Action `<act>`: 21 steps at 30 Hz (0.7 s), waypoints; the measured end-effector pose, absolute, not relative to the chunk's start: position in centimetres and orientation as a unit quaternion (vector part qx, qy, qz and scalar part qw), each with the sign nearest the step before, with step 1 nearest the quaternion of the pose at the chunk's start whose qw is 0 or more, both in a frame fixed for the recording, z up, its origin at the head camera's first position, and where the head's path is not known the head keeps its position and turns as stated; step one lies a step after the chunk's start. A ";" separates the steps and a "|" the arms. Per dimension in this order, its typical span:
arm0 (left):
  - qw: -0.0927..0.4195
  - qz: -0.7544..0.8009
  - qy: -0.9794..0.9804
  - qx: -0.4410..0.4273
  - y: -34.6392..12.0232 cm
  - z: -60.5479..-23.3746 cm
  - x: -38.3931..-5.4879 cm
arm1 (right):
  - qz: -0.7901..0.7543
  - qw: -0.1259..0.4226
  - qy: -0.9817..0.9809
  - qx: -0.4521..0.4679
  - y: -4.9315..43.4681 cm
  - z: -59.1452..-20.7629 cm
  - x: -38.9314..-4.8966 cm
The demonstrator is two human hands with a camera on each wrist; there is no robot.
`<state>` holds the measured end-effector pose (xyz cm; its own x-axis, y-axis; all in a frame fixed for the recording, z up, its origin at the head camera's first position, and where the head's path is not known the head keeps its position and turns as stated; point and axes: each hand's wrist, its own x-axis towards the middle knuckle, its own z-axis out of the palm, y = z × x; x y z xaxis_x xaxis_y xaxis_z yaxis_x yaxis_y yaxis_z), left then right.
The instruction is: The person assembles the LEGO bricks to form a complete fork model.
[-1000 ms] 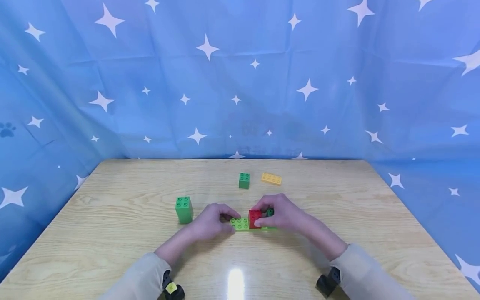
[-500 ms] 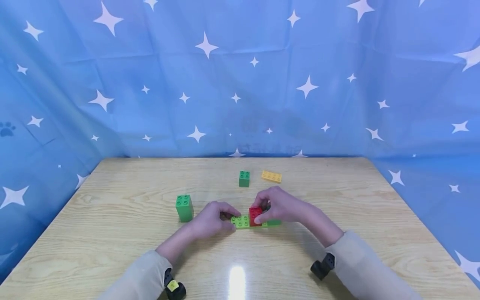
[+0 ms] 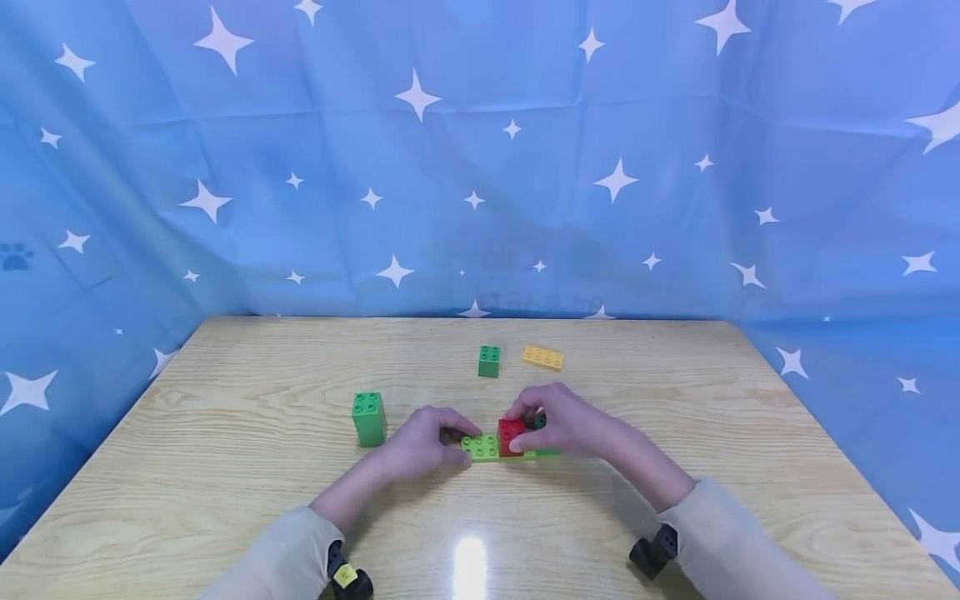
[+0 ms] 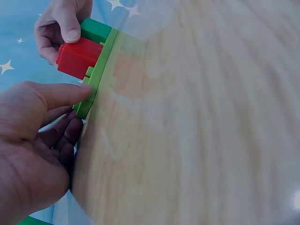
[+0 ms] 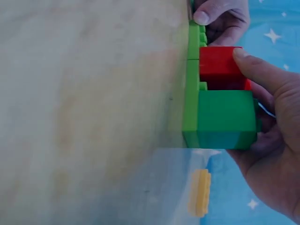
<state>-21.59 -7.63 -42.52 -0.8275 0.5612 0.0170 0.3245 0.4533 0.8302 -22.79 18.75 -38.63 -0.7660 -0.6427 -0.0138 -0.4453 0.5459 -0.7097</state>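
Observation:
Two light green building-block plates lie end to end on the table, with a seam between them in the right wrist view. My left hand [image 3: 420, 447] pinches the left light green plate [image 3: 478, 448] between thumb and fingers at its outer end. A red block [image 3: 511, 436] sits on the plates across that seam. My right hand [image 3: 572, 422] grips the red block, thumb on the near side and fingers behind it. Beside it, a dark green block [image 5: 227, 117] stands on the right plate [image 5: 191, 103], partly under my right hand in the head view.
On the wooden table [image 3: 247, 492], a tall green block [image 3: 369, 421] stands left of my left hand. Farther back are a smaller green block [image 3: 489, 362] and a yellow plate [image 3: 543, 358]. A blue star-printed curtain [image 3: 480, 167] hangs behind the table.
My right hand and forearm rocked slightly away and then back, still gripping the red block. My left hand stays in place on the light green plate.

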 end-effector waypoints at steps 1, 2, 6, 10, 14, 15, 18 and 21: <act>0.131 0.452 0.842 0.265 -7.5 -42.5 -21.6 | -0.359 0.131 0.870 -0.312 18.9 -38.7 -22.6; 0.132 0.451 0.842 0.265 -7.5 -42.4 -21.6 | -0.359 0.123 0.871 -0.312 19.0 -38.8 -22.5; 0.143 0.465 0.838 0.248 -7.5 -41.9 -21.9 | -0.360 0.091 0.873 -0.316 19.1 -39.2 -22.2; 0.137 0.509 0.820 0.226 -7.4 -41.5 -22.8 | -0.360 0.069 0.875 -0.315 19.1 -39.5 -22.0; 0.113 0.539 0.812 0.193 -6.6 -41.5 -23.9 | -0.358 0.055 0.881 -0.305 19.3 -39.8 -21.6; 0.102 0.544 0.813 0.182 -6.3 -41.6 -24.2 | -0.357 0.053 0.882 -0.303 19.4 -39.9 -21.5; 0.065 0.571 0.807 0.137 -5.5 -41.6 -25.3 | -0.356 0.050 0.883 -0.300 19.4 -39.9 -21.4; 0.028 0.595 0.797 0.102 -4.6 -41.5 -26.6 | -0.360 0.051 0.882 -0.301 19.3 -39.9 -21.4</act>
<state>-26.59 -4.65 -41.55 -0.9778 0.1951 0.0766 0.1287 0.2704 0.9541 -21.35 19.30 -39.92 -0.8132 -0.5679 0.1273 -0.4949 0.5595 -0.6649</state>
